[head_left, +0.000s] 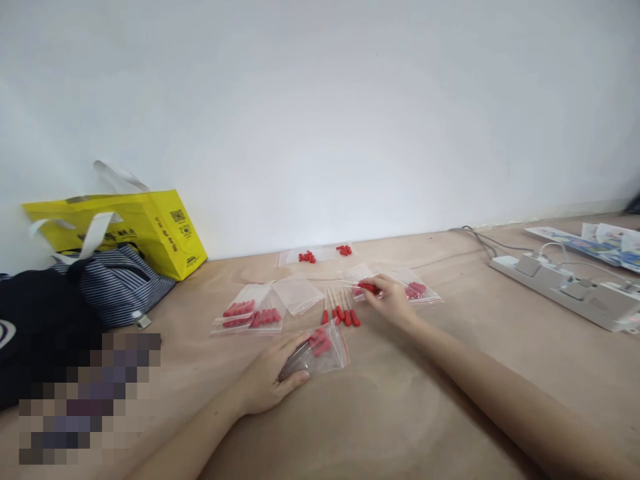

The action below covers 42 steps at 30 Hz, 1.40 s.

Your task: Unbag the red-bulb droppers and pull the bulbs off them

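Pinching one or more red-handled sticks [369,287], number unclear, the fingers of your right hand [390,300] carry them with the thin shafts pointing left. Your left hand [273,377] grips the left end of a clear zip bag [333,360], thumb on its near side; red handles show inside. From your right fingers, this bag lies to the left and closer to you. Between the hands is a loose row [348,318] of such sticks, long axes running away from you, handles nearest; your right hand is the nearer one. Farther out on the surface [400,400], filled zip bags [256,293] and a flat bag [297,297] lie left, another filled bag [429,297] right.
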Each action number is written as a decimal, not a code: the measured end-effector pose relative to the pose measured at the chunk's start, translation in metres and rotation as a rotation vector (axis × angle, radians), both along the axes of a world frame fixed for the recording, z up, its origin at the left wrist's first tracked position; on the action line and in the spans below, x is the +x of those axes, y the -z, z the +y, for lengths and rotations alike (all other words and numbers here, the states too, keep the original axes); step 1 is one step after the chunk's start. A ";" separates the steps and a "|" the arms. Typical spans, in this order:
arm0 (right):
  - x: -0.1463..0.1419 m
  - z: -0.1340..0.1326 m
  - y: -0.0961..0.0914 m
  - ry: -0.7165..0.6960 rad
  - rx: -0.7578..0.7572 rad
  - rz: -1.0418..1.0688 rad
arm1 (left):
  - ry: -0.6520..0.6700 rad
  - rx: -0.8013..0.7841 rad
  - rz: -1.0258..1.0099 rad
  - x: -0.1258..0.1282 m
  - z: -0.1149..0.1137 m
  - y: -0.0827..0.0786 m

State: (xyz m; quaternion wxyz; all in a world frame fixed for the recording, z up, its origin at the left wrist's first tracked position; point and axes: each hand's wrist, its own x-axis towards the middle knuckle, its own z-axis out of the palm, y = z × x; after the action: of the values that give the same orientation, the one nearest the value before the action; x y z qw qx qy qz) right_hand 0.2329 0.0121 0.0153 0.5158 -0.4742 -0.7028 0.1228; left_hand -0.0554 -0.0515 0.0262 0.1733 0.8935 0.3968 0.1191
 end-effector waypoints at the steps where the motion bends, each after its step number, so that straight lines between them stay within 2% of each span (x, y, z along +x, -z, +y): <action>1: -0.010 0.000 0.003 -0.006 0.045 -0.110 | 0.000 -0.001 0.000 0.000 0.000 0.000; 5: -0.035 0.000 0.009 -0.025 0.062 -0.474 | 0.015 0.004 -0.014 0.000 -0.001 -0.001; 8: -0.038 -0.002 0.006 -0.079 0.030 -0.566 | 0.009 -0.002 -0.011 0.002 -0.003 -0.005; 14: -0.025 -0.023 -0.003 -0.084 0.078 -0.460 | -0.005 -0.015 -0.004 0.004 -0.006 -0.010; 19: -0.025 -0.048 0.000 -0.318 -0.019 -0.373 | 0.024 -0.025 -0.031 0.001 -0.002 -0.001; 22: -0.033 -0.055 0.005 -0.391 -0.048 -0.387 | 0.058 -0.040 -0.040 0.003 -0.002 0.001; 26: -0.044 -0.058 0.007 -0.394 -0.060 -0.420 | 0.083 -0.059 -0.025 0.007 -0.007 -0.001; 32: -0.048 -0.062 0.003 -0.342 -0.109 -0.581 | 0.074 -0.086 -0.020 0.008 -0.008 -0.004; 35: -0.046 -0.063 -0.002 -0.329 -0.131 -0.542 | 0.043 -0.090 -0.015 0.010 -0.009 -0.005; 39: -0.045 -0.064 -0.005 -0.432 -0.121 -0.484 | 0.032 -0.089 -0.012 0.012 -0.011 -0.007; 42: -0.046 -0.065 -0.004 -0.482 -0.110 -0.534 | 0.033 -0.084 -0.018 0.013 -0.012 -0.009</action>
State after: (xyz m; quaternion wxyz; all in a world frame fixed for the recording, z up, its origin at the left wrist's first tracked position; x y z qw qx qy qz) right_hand 0.1872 -0.0525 0.0197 0.2442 -0.3373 -0.8967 0.1503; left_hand -0.0421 -0.0630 0.0348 0.2160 0.8908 0.3850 0.1076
